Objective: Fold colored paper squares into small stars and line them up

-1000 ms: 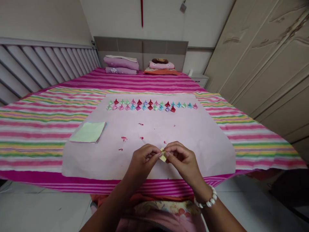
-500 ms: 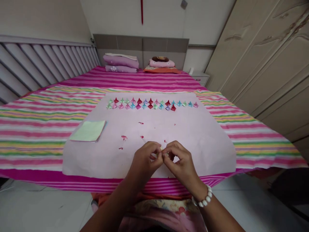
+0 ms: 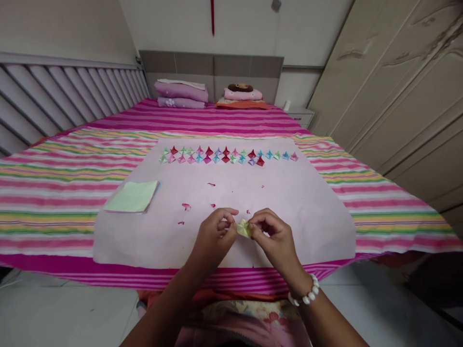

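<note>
A small piece of folded yellow paper (image 3: 243, 228) is between my two hands, above the near part of a large pale sheet (image 3: 311, 212). My right hand (image 3: 272, 230) pinches its right side between thumb and fingertips. At the left corner of the paper, the thumb of my left hand (image 3: 216, 232) is closed on it with the bent fingers, while the index finger stretches out above. Two rows of small folded paper shapes (image 3: 225, 158) in red, pink, green, blue and purple lie across the far part of the sheet.
A stack of square coloured papers (image 3: 132, 196), light green on top, lies at the sheet's left. Several red scraps (image 3: 186, 206) are scattered in front of my hands. Below is a striped bed (image 3: 383, 207), with folded bedding (image 3: 181, 92) at the headboard and a wardrobe (image 3: 405, 96) to the right.
My hands have moved slightly apart, and the yellow paper, mostly hidden by the fingers before, now shows between them. My left index finger has lifted and straightened.
</note>
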{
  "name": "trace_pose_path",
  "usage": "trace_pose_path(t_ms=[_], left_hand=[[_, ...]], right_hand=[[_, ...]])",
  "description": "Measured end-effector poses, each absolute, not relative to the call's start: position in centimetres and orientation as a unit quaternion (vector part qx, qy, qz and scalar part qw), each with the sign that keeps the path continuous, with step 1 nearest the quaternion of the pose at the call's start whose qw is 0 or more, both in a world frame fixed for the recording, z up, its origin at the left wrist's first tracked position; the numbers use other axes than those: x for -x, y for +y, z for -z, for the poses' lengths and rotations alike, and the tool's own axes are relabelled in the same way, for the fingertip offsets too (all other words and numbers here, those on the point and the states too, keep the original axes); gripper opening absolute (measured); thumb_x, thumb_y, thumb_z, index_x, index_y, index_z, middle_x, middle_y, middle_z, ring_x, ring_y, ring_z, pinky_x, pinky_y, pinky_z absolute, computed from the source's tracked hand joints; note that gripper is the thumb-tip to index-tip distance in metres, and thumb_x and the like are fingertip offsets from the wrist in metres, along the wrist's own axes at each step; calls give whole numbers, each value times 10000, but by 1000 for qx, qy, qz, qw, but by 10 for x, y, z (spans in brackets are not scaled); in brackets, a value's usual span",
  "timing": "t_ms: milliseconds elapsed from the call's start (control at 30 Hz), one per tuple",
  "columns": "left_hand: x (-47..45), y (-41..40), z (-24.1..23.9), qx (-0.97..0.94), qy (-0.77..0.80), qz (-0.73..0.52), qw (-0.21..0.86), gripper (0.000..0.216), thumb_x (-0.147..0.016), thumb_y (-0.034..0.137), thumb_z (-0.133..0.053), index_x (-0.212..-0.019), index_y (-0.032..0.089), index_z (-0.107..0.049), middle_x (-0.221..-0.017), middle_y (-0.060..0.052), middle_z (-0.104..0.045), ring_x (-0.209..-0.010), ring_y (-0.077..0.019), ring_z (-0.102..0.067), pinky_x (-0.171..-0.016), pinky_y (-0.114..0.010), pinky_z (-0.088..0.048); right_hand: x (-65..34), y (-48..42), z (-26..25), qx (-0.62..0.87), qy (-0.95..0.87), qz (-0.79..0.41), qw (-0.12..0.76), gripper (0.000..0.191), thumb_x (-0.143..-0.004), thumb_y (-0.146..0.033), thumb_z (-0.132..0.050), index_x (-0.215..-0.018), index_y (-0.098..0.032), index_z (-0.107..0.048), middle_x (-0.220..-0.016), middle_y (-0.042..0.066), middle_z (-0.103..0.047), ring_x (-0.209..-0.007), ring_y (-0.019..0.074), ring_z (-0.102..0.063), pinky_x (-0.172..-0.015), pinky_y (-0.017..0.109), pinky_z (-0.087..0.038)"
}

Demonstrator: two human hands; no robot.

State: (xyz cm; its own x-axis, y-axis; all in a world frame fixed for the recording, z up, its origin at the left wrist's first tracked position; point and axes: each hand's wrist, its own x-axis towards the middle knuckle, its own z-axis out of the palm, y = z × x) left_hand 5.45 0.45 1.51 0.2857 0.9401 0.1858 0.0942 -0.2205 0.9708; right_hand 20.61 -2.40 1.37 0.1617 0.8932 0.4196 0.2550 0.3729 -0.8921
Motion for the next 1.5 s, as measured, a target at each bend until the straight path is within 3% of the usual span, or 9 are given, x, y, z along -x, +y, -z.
trace_pose_path(t_ms=[200, 467, 633, 833, 1033, 1500], left_hand=[[-59, 7, -13, -636, 397, -456, 480, 200, -752, 239, -671, -937, 187, -615, -1022, -67, -637, -811, -155, -674, -655, -241, -554], [-59, 21, -10, -624, 386, -485, 477, 45, -768, 221, -652, -775, 177, -657, -968, -62, -664, -868, -168, -666, -759, -274, -569], [-57, 36, -6, -573, 393, -491, 525, 71, -753, 240, -671, -774, 179, -642, -936, -51, -699, -863, -170, -673, -810, -298, -553], [-59, 54, -1, -556, 413, -477, 541, 144, -704, 262, -705, -767, 163, -622, -935, -65, -699, -820, -177, -682, -748, -299, -560], [-62, 74, 6, -610, 457, -475, 440, 95, -747, 260, -660, -751, 168, -640, -1007, -77, -668, -876, -177, -667, -718, -272, -558], [-63, 112, 25, -590, 470, -460, 468, 156, -783, 309, -621, -807, 157, -649, -797, -36, -709, -782, -172, -682, -721, -277, -530]], right_hand=[[-207, -18, -7, 473, -593, -280, 589, 78, -795, -155, -615, -747, -208, -643, -752, 11, -566, -630, 139, -523, -557, 275, -424], [-205, -6, -2, 473, -583, -288, 595, 64, -831, -198, -610, -788, -219, -653, -793, 23, -586, -700, 160, -551, -609, 289, -449], [-206, 8, 9, 466, -547, -349, 601, 53, -836, -252, -620, -812, -217, -652, -852, 24, -595, -674, 148, -581, -620, 293, -473], [-203, 28, 16, 480, -535, -348, 601, 64, -826, -250, -618, -782, -210, -642, -784, 18, -587, -662, 153, -557, -602, 287, -453], [-201, 45, 13, 485, -571, -294, 594, 87, -820, -200, -593, -746, -211, -637, -790, 31, -595, -696, 167, -542, -604, 287, -423], [-192, 88, 37, 492, -518, -364, 598, 136, -803, -306, -635, -727, -197, -605, -718, 5, -572, -660, 147, -522, -617, 270, -430]])
